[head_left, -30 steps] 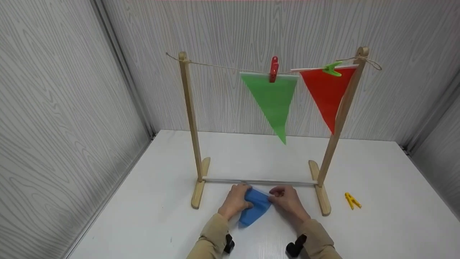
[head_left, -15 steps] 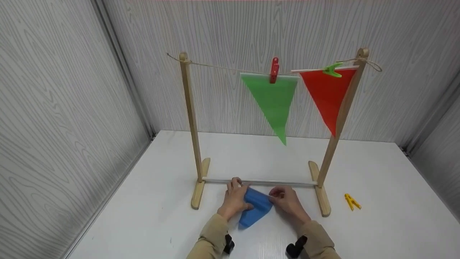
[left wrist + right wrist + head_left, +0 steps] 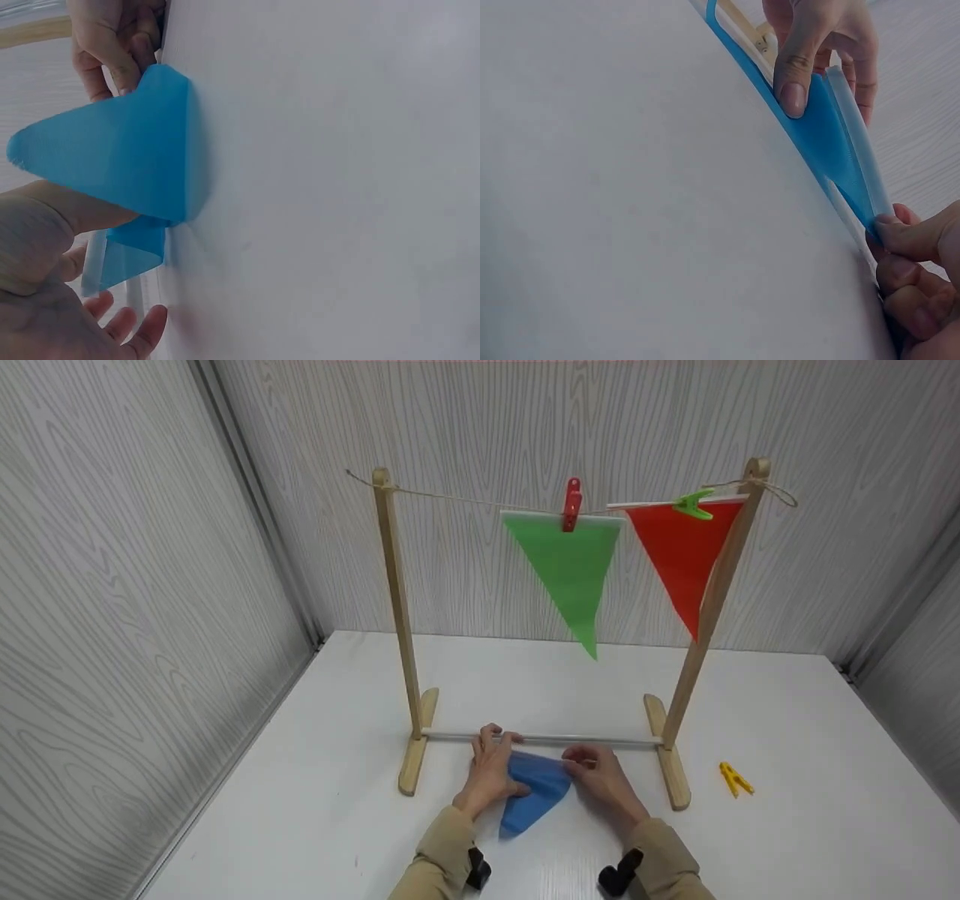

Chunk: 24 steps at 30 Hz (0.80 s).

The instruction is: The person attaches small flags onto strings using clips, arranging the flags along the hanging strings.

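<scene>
A blue pennant flag (image 3: 536, 791) with a pale strip along its top edge (image 3: 859, 142) is held just in front of the rack's lower bar. My left hand (image 3: 489, 776) has its thumb on the flag's face and fingers behind the strip; its other fingers spread towards the bar. On the opposite side, my right hand (image 3: 604, 780) pinches the strip's end between thumb and curled fingers. The flag's lower part bends and hangs loosely, as the left wrist view shows. In the right wrist view the left thumb (image 3: 793, 97) lies against the blue sheet.
A wooden rack (image 3: 397, 585) carries a string (image 3: 465, 499). A red clothespin (image 3: 572, 504) holds a green pennant (image 3: 574, 574); a light green clip (image 3: 694, 505) holds a red pennant (image 3: 684, 559). A yellow clothespin (image 3: 736, 778) lies right of the rack on the white table (image 3: 300, 795).
My left fingers have uncurled and spread forward towards the lower bar. The blue flag's top edge is a little straighter, while my right hand stays nearly still at its corner.
</scene>
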### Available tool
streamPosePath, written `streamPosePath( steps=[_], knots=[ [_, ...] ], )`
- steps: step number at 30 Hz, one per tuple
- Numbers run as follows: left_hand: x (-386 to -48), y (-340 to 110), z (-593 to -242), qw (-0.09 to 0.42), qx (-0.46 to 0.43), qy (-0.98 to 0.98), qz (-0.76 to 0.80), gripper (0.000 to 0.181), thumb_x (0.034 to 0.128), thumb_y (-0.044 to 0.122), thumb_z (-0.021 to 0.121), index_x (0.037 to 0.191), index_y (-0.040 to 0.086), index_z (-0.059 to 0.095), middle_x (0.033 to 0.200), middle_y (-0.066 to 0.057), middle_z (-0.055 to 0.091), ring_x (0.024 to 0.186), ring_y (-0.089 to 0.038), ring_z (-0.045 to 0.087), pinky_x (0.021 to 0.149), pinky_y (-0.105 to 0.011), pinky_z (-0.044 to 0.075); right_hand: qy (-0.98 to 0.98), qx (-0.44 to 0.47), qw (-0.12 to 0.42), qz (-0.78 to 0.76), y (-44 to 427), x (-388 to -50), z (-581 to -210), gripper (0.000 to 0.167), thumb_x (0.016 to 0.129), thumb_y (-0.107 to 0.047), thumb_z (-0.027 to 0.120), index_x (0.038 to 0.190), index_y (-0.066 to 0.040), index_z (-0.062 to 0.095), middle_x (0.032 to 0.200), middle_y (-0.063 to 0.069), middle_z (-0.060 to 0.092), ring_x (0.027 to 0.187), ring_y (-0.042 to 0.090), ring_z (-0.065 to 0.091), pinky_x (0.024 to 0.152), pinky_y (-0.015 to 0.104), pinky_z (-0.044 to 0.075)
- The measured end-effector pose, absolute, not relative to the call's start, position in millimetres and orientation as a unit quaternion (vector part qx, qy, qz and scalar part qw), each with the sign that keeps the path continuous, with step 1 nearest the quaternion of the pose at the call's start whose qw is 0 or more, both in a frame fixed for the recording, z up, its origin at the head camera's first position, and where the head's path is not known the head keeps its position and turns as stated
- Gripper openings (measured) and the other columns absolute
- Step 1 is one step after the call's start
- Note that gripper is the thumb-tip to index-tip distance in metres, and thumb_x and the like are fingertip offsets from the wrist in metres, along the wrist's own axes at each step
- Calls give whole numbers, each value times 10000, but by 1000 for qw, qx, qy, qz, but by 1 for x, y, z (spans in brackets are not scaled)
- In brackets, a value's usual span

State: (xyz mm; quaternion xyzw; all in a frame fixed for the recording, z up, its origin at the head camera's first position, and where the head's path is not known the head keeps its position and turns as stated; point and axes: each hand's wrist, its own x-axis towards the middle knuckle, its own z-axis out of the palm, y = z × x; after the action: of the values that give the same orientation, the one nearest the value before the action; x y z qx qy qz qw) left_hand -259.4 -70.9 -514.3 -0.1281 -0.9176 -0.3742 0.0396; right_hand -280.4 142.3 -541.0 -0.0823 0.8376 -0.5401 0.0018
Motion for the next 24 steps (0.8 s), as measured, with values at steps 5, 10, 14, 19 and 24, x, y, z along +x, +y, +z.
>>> streamPosePath(
  steps=[5,10,14,19,24],
  knots=[
    [-261,-68,-514,31,-121,-913,-389,861,680,52,918,1403,36,451,1351,-212,323,1207,-390,323,1011,-558,424,834,-61,-20,-548,141,-283,-542,100,947,-24,636,1000,-52,717,1013,77,697,994,167,597,979,382,488],
    [-262,-66,-514,15,-119,-897,-425,1010,687,70,913,1499,-9,318,1339,-247,367,1228,-393,358,1077,-585,398,823,-41,-51,-564,144,-286,-544,132,961,-16,618,1035,-43,724,1074,110,705,1051,200,599,997,394,482],
    [-265,-70,-516,-11,-120,-866,-485,982,754,110,874,1506,-59,267,1356,-304,411,1257,-435,427,1092,-593,409,817,-26,-79,-571,146,-287,-543,138,971,-14,613,1047,-23,727,1097,143,712,1024,197,612,901,273,492],
    [-268,-75,-521,-66,-89,-804,-584,653,900,209,764,1428,-37,470,1287,-247,561,1131,-300,599,935,-400,527,811,-35,-92,-577,149,-287,-543,145,977,-20,611,1060,6,726,1106,167,715,1002,177,613,836,198,482],
    [-274,-78,-526,-85,-86,-749,-652,387,978,209,671,1288,-22,637,1131,-150,696,899,-125,606,777,-244,483,800,-50,-94,-590,149,-288,-543,145,959,7,622,1046,5,738,1081,159,722,978,141,608,836,177,482]
  ],
)
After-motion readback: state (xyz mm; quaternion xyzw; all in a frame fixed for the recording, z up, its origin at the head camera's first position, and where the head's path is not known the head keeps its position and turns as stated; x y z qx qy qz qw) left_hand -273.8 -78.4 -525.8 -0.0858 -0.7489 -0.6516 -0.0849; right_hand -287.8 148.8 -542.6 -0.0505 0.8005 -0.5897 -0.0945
